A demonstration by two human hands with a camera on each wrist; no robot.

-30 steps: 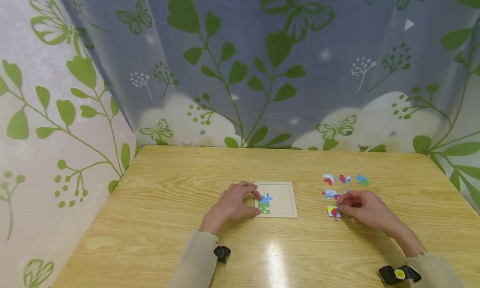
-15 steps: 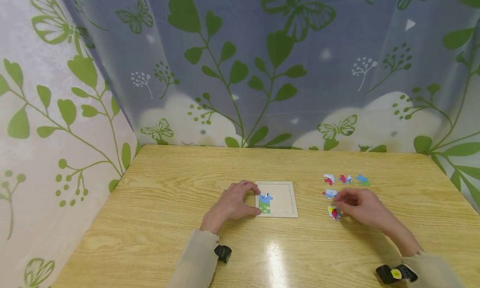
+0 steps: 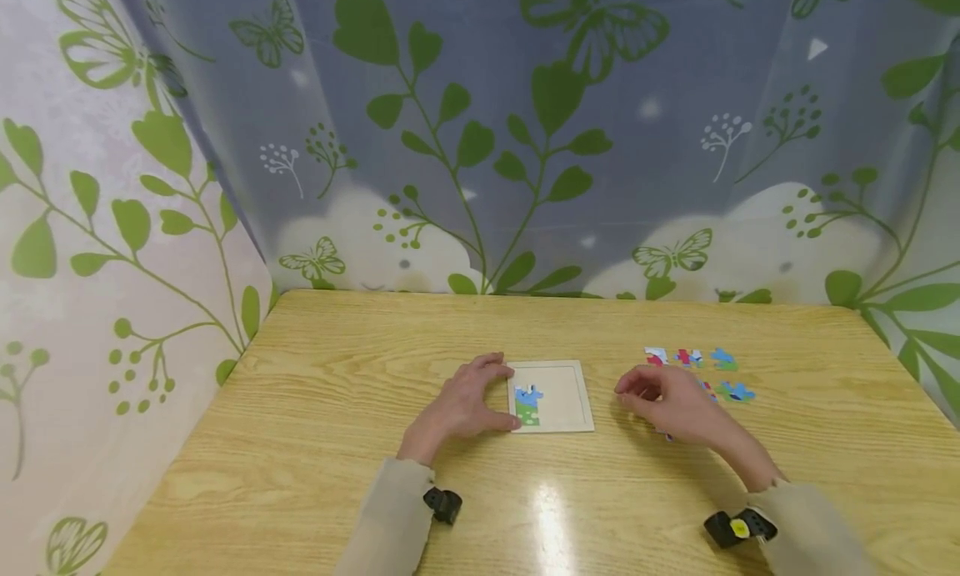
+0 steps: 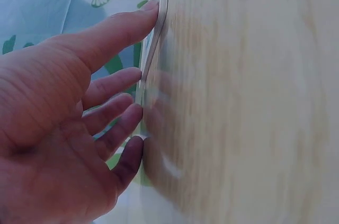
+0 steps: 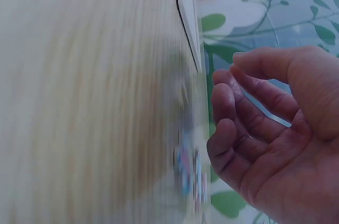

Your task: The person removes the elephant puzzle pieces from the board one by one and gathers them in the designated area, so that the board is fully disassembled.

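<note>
My left hand (image 3: 467, 401) rests along the left side of a pale square puzzle board (image 3: 564, 398). Its thumb lies on the lower left corner and a fingertip is at the upper left; in the left wrist view the fingers (image 4: 114, 87) look relaxed beside the board's edge. Two joined blue and green puzzle pieces (image 3: 528, 404) sit inside the board's left side. Between the board and the loose pieces is my right hand (image 3: 678, 401), above the table. Its thumb and index tips meet in the right wrist view (image 5: 265, 113); I cannot tell whether a piece is between them.
Several loose jigsaw pieces lie on the right of the wooden table (image 3: 360, 343), among them a red and white one (image 3: 656, 357) and a blue and green one (image 3: 738, 391). My right hand covers part of them. A leaf-patterned curtain (image 3: 450, 142) hangs behind the table.
My right hand has moved left, away from the loose pieces towards the board, uncovering the blue and green piece on the right. My left hand stays at the board, its index finger slightly higher.
</note>
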